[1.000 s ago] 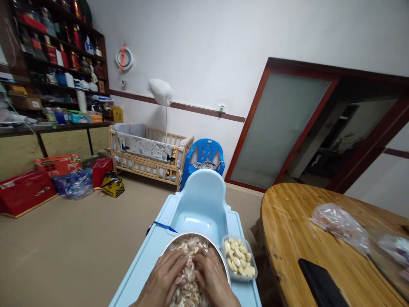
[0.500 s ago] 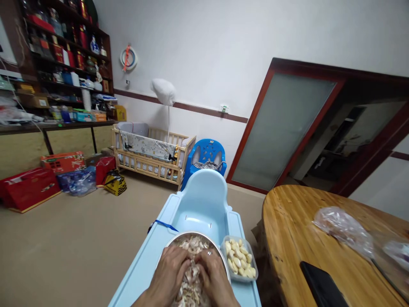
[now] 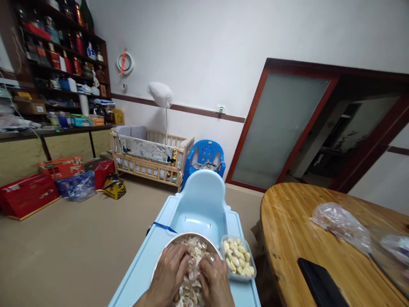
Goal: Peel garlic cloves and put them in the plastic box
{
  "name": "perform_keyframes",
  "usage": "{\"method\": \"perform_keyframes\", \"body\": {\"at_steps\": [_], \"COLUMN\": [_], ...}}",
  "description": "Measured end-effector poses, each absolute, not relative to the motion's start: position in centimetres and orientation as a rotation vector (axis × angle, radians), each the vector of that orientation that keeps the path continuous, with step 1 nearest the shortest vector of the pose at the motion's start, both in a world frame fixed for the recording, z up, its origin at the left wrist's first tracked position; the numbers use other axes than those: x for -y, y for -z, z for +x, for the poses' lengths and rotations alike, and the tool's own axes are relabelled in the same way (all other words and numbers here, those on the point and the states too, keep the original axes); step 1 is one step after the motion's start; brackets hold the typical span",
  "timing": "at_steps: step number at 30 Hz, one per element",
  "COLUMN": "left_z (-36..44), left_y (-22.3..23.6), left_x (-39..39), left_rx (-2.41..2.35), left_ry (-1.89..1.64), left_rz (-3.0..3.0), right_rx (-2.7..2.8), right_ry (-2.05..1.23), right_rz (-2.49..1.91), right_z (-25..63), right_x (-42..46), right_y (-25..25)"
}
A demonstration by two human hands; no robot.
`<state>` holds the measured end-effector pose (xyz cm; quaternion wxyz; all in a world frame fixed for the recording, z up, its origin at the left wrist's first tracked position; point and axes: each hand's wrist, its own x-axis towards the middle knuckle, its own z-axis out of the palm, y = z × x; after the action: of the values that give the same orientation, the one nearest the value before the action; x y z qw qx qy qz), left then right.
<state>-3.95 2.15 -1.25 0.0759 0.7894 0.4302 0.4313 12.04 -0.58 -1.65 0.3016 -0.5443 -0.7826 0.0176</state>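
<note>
A metal bowl (image 3: 172, 241) full of garlic skins and cloves (image 3: 194, 249) sits on the tray of a light blue child's seat (image 3: 198, 209). My left hand (image 3: 168, 275) and my right hand (image 3: 215, 279) are both down in the bowl, side by side, fingers curled into the garlic pile. A ring shows on my right hand. What the fingertips grip is buried in the skins. Just right of the bowl stands a small clear plastic tub (image 3: 238, 260) holding several peeled cloves.
A round wooden table (image 3: 287, 238) stands at the right with a black phone (image 3: 321, 285) and plastic bags (image 3: 340, 224). Behind are a blue plastic chair (image 3: 206, 153), a wooden crib (image 3: 148, 155), shelves (image 3: 54, 64) and red boxes (image 3: 27, 194) on the floor.
Both hands have slid slightly toward me and keep working in the garlic pile. The view has shifted a little.
</note>
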Motion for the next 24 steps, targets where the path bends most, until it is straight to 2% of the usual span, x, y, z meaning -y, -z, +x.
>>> {"method": "perform_keyframes", "body": {"at_steps": [10,15,24], "left_z": [-3.5,-3.5,-3.8], "left_y": [0.8,0.7,0.1], "left_x": [-1.9,-2.1,-1.9], "left_rx": [-1.255,-1.265,-1.308], "left_ry": [-1.348,-1.299,-1.236], "left_rz": [2.340,2.250,2.038], "right_rx": [1.784,1.906,2.028], "right_ry": [0.002,0.042,0.108], "right_rz": [-1.338,-1.264,-1.410], "right_z": [12.0,11.0,11.4], "right_x": [1.2,1.2,1.1], "right_y": [0.4,1.5,3.5]}}
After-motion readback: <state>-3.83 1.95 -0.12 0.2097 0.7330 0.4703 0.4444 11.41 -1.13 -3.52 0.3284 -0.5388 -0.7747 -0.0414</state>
